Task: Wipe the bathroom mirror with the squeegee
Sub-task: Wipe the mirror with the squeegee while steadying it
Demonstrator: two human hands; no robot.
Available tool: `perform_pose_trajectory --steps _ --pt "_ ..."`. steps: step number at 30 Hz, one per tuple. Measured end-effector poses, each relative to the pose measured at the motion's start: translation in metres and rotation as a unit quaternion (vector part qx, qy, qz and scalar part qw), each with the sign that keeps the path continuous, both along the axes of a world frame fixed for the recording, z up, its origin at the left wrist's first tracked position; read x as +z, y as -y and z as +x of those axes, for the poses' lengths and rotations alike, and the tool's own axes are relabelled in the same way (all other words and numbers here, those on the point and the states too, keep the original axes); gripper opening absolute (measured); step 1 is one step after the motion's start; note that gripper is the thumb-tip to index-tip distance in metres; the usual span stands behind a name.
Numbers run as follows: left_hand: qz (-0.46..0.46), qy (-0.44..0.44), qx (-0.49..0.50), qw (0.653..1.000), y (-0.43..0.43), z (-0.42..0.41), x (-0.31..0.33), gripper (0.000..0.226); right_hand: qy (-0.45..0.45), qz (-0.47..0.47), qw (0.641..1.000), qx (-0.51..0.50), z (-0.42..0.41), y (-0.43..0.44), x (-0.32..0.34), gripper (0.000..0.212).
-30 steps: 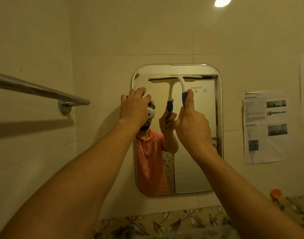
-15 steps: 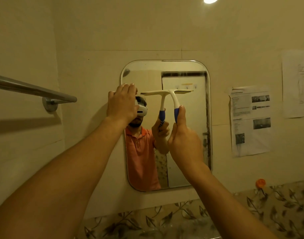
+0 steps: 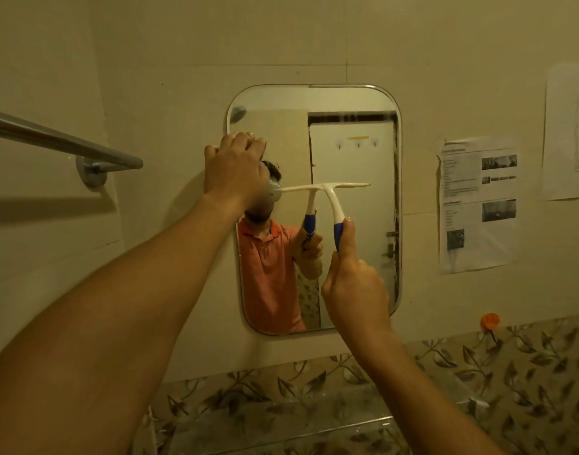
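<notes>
A rounded rectangular mirror hangs on the beige wall. My right hand grips the blue handle of a white squeegee, thumb up along the handle. Its blade lies level against the glass about halfway down the mirror. My left hand rests on the mirror's upper left edge with its fingers bent against the glass and frame. The mirror reflects a person in an orange shirt and a white door.
A steel towel bar juts from the left wall near my left arm. Printed paper sheets hang on the wall to the right. Below the mirror runs leaf-patterned tile, with a small orange hook at its top.
My right hand has drawn the squeegee down the glass from near the top edge to about mid-height. My left hand stays on the mirror's left edge.
</notes>
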State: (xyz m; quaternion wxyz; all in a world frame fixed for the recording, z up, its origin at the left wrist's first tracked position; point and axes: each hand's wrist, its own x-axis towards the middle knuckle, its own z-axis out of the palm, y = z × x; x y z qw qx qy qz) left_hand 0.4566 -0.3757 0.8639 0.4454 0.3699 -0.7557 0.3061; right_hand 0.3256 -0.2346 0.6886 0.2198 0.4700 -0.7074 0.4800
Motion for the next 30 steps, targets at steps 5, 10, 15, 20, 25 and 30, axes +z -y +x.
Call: perform_pose_trajectory --steps 5,10,15,20,25,30 --pt "0.003 0.006 0.031 1.0 -0.001 -0.009 -0.001 0.059 0.005 0.002 1.0 0.01 0.001 -0.005 -0.022 0.077" --pt "0.006 0.028 0.056 0.998 0.001 -0.009 -0.004 0.078 0.003 0.013 1.0 0.009 -0.001 -0.008 -0.044 0.085" --pt "0.011 0.031 0.065 0.997 0.003 -0.011 -0.006 0.086 0.009 0.024 1.0 0.018 -0.004 -0.016 -0.068 0.068" --pt "0.011 0.028 0.076 0.997 0.001 -0.014 -0.006 0.085 0.014 0.025 1.0 0.011 -0.007 -0.015 -0.101 0.085" --pt "0.013 0.03 0.083 0.996 -0.001 -0.015 -0.007 0.087 0.018 0.034 0.999 0.001 -0.005 -0.017 -0.119 0.086" --pt "0.009 0.032 0.089 0.995 0.001 -0.014 -0.007 0.087 0.024 0.053 0.998 -0.005 -0.004 -0.019 -0.13 0.087"
